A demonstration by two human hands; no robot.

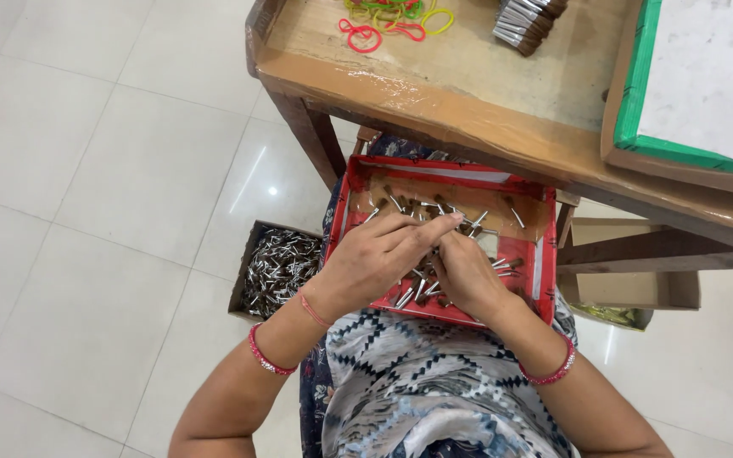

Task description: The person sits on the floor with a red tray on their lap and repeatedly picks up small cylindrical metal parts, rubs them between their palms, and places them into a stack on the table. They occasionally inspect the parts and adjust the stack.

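We have both hands down in a shallow red cardboard tray (358, 182) resting on our lap, just under the near edge of a brown wooden table (434, 110). Our left hand (375, 259) lies across the tray's middle with its fingers stretched long and pressed together, the forefinger reaching right to meet our right hand (464, 276). The right hand's fingers are curled inward, bunched on a cluster of small silver metal pins with dark tips (417, 293) that lie under and between the two hands. We cannot tell how many pins either hand actually has pinched, since the fingers hide them. More of these pins lie scattered along the far side of the tray, and a few show at its near edge.

On the floor to the left of our lap, touching the tray's left side in this view, stands an open brown cardboard box (243, 276) heaped with shiny silver metal pieces (280, 267). On the right, below the table, an open tan carton (629, 271) sits near the table's leg.

On the tabletop, far from us, lies a loose pile of red, yellow and green rubber bands (388, 19), and to its right a bundle of grey and brown sticks (526, 21). At the far right a white board with a green rim (638, 85) sits on the table.

We wear pink beaded bangles (265, 356) on both wrists.
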